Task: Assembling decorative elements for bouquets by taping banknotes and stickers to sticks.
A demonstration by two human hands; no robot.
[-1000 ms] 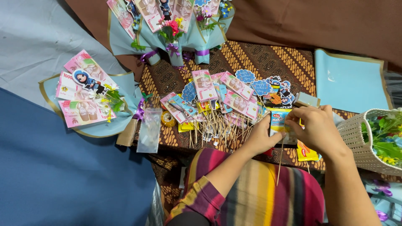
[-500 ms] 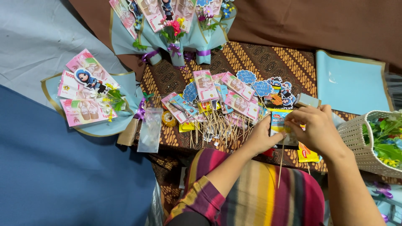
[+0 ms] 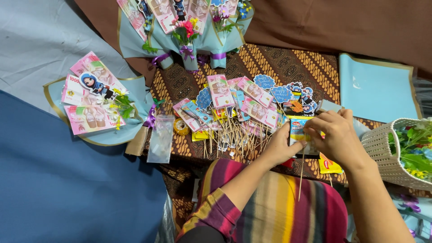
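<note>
Both hands meet over the right part of the batik-cloth surface [image 3: 288, 63], and between them sits a small yellow and blue snack sachet [image 3: 298, 130] fixed to a thin wooden skewer [image 3: 300, 175]. The skewer's long axis runs nearly straight toward the person, dropping from the sachet down across the striped lap; the sachet itself lies flat, face up. The right hand [image 3: 337, 137] covers the sachet's right edge from above, fingers curled and pinching it; the left hand [image 3: 280, 146] comes in from the lower left with its fingertips closed against the sachet's left side, so both grips are shut on the same packet, and neither hand is clearly the nearer. Just left of the hands lies a loose fan of more skewered pieces [image 3: 234, 135]: glossy pink banknote-like slips in clear sleeves, blue card toppers with scalloped edges and cartoon cut-outs, their pale sticks pointing toward the person. A small roll of clear tape [image 3: 181, 127] and an empty clear plastic bag [image 3: 160, 139] lie farther left. On the floor at far left rests a finished bouquet [image 3: 96, 105] in light blue wrapping paper with a purple ribbon; three more stand at the top [image 3: 189, 31]. A flat light blue paper sheet [image 3: 375, 90] lies at right, above a white woven basket [image 3: 382, 150] of artificial flowers.
</note>
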